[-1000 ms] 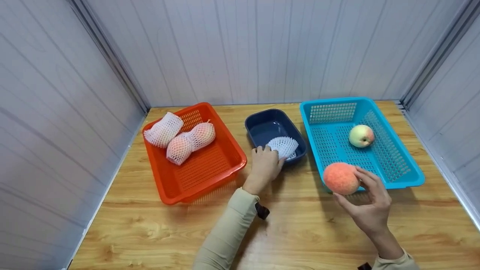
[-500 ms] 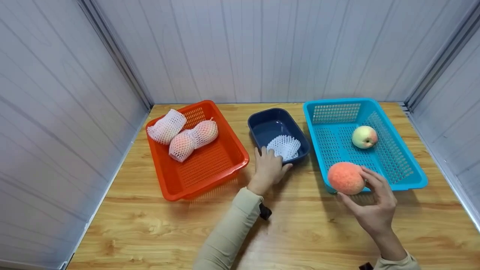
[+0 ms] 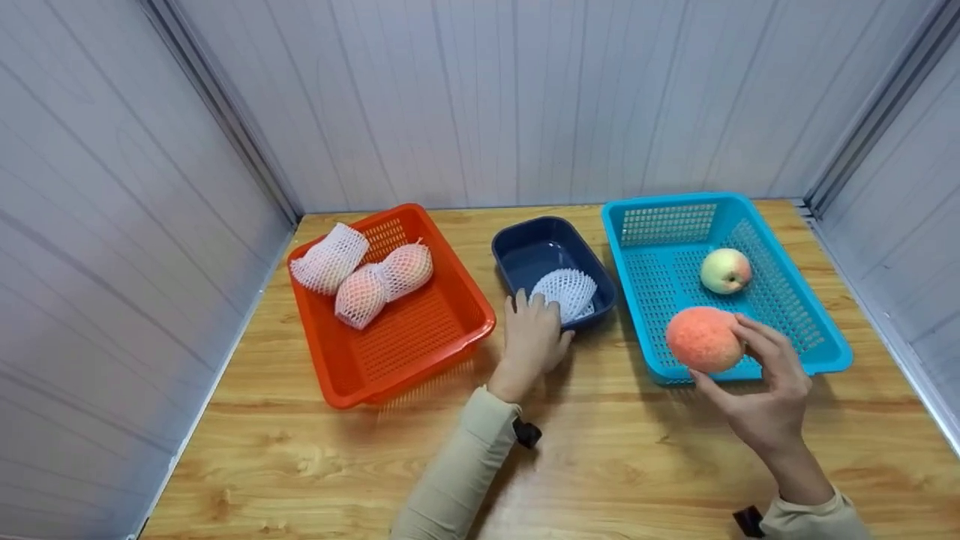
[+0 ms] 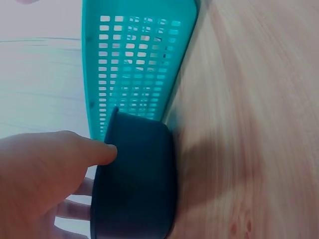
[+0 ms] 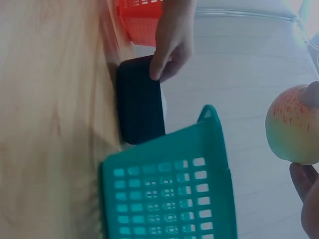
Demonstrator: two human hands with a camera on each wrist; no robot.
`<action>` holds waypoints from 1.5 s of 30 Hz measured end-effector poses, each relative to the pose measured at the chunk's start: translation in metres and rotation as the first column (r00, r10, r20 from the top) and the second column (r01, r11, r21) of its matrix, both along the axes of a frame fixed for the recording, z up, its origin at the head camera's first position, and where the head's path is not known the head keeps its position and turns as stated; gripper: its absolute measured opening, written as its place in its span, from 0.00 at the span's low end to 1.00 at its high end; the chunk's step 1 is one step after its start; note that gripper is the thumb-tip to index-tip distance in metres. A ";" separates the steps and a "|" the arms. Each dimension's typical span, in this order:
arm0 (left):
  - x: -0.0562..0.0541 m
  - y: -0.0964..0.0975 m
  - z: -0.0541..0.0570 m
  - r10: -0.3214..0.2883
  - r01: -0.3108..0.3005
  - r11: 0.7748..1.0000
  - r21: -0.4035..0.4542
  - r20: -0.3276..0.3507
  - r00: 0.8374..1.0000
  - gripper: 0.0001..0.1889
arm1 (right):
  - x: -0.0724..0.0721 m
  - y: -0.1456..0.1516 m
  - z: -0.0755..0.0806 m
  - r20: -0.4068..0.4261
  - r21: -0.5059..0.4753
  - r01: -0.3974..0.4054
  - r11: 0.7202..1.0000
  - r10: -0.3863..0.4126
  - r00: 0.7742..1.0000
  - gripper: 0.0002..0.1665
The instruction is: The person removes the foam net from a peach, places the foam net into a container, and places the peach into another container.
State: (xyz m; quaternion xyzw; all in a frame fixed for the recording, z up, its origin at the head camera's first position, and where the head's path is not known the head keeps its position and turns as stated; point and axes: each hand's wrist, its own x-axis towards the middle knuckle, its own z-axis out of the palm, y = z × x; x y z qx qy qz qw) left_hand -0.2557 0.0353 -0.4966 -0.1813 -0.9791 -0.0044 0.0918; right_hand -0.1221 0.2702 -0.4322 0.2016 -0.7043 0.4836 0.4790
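My right hand (image 3: pixel 776 390) pinches a peach (image 3: pixel 705 339) between thumb and fingertips, above the near rim of the blue basket (image 3: pixel 652 330). In the right wrist view the peach (image 5: pixel 294 124) shows a pale side with red speckles. A second, paler peach (image 3: pixel 725 271) lies inside that basket. My left hand (image 3: pixel 529 337) grips the near rim of a small navy tub (image 3: pixel 529 255). In the left wrist view its thumb (image 4: pixel 102 152) lies on the tub's outer wall, with the fingers partly hidden behind the rim. White foam fruit nets (image 3: pixel 566 291) lie in the tub, close to those fingers.
A red basket (image 3: pixel 420 352) stands on the left, holding several peaches in white foam nets (image 3: pixel 360 296). The wooden table (image 3: pixel 300 465) runs up to pale panel walls (image 3: pixel 465 105) at the back and sides.
My right hand has carried the peach slightly right and farther over the blue basket. My left hand stays at the tub's rim, its fingers shifting only slightly.
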 end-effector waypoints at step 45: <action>0.041 -0.012 -0.008 -0.169 0.227 0.926 0.300 -0.207 0.964 0.07 | -0.234 0.043 -0.001 0.779 0.394 -0.164 0.904 -0.233 0.583 0.40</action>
